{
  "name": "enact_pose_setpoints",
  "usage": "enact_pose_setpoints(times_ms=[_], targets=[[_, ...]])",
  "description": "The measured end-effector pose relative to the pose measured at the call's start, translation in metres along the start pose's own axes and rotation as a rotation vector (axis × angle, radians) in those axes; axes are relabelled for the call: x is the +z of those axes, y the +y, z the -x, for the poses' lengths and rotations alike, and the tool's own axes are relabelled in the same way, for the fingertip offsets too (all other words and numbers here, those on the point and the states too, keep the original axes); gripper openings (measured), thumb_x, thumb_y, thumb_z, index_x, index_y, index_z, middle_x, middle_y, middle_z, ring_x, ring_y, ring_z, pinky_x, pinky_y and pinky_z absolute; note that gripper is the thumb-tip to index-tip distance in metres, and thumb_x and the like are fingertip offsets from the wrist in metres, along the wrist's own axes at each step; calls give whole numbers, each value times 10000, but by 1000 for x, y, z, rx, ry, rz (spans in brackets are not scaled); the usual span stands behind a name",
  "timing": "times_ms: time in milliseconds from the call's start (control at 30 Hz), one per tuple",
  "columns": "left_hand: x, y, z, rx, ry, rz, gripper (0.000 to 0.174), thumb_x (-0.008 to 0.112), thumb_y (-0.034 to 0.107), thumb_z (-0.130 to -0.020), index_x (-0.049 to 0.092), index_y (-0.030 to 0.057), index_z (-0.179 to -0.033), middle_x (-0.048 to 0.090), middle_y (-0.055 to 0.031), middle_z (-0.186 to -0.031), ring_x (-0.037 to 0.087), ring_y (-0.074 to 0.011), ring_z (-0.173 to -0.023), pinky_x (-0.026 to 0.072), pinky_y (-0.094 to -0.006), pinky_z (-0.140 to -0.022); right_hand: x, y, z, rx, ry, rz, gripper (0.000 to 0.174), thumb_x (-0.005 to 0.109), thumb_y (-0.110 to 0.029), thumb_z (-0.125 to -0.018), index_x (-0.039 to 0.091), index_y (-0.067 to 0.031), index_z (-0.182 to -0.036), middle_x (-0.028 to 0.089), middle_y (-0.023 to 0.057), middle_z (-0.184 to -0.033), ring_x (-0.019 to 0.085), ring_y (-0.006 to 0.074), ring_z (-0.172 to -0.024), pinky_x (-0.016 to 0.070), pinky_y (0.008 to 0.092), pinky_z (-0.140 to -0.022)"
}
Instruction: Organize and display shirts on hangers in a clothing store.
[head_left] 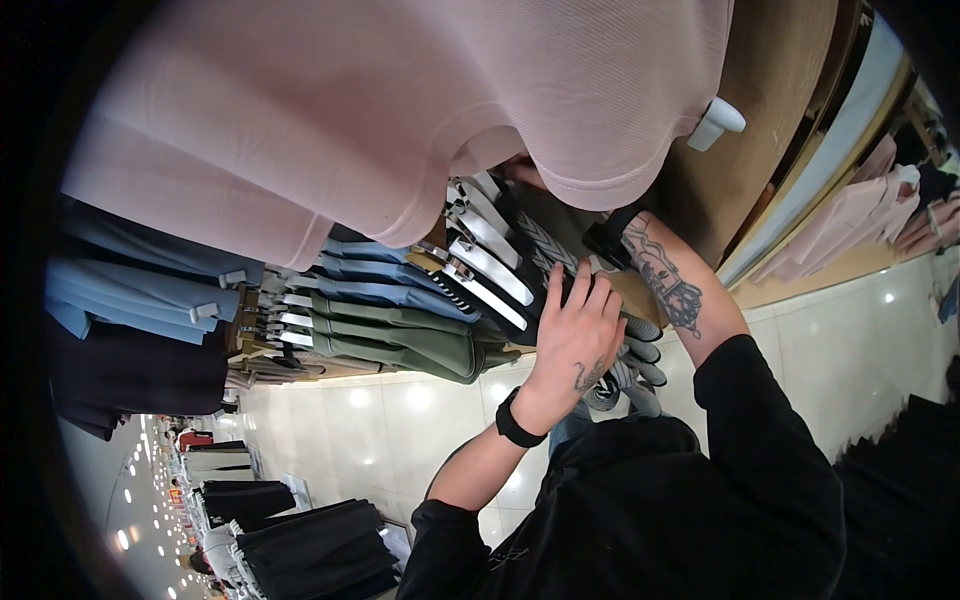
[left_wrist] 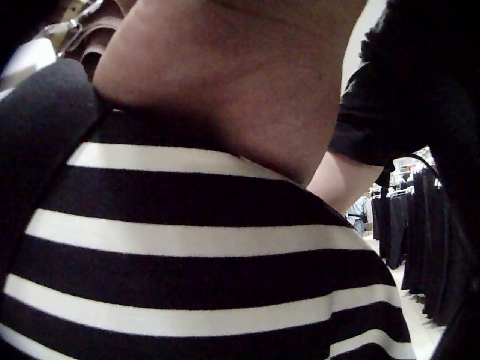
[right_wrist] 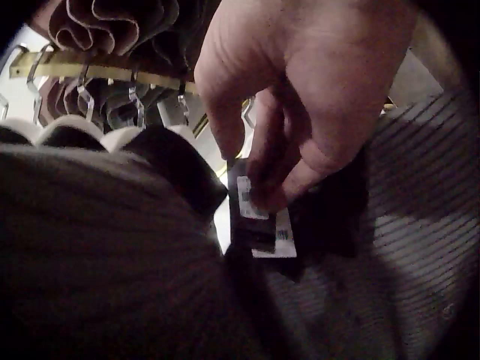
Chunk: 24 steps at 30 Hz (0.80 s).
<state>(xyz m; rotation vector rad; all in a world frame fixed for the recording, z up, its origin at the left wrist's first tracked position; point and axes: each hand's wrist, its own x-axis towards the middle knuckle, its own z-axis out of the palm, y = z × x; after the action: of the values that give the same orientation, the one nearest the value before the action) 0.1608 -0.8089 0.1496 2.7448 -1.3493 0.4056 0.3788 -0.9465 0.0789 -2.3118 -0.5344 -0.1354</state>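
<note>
My left hand (head_left: 578, 335), with a black band at the wrist, rests with straight fingers on a row of hanging garments. In the left wrist view the left hand (left_wrist: 225, 82) presses against a black-and-white striped garment (left_wrist: 195, 247). My tattooed right forearm (head_left: 665, 280) reaches into the rack, and a pink shirt hides its hand in the head view. In the right wrist view the right hand (right_wrist: 259, 195) pinches a small white tag (right_wrist: 262, 221) on a dark garment (right_wrist: 330, 210) between thumb and fingers.
A large pink shirt (head_left: 400, 110) hangs over the rack. Blue and green garments (head_left: 400, 320) hang on hangers to the left. Behind is a wooden wall (head_left: 770, 120) with a white peg (head_left: 717, 122). Racks of black clothes (head_left: 310, 550) stand on the glossy tiled floor (head_left: 400, 420).
</note>
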Motion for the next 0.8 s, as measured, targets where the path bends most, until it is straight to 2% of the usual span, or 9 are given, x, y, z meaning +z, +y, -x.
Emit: enact_pose_setpoints(times_ms=[800], targets=[[2,2,1,4,30,-3,268,755,257,-891,692,36,-1029,630,-153,-1217,525,-362,-1375,356,-582,-1202,44,49,-45,-242,607,354,371,667,-119,-847,703,-35,-1207,725,197,-1166,683,384,-1096,518,477,-1020]])
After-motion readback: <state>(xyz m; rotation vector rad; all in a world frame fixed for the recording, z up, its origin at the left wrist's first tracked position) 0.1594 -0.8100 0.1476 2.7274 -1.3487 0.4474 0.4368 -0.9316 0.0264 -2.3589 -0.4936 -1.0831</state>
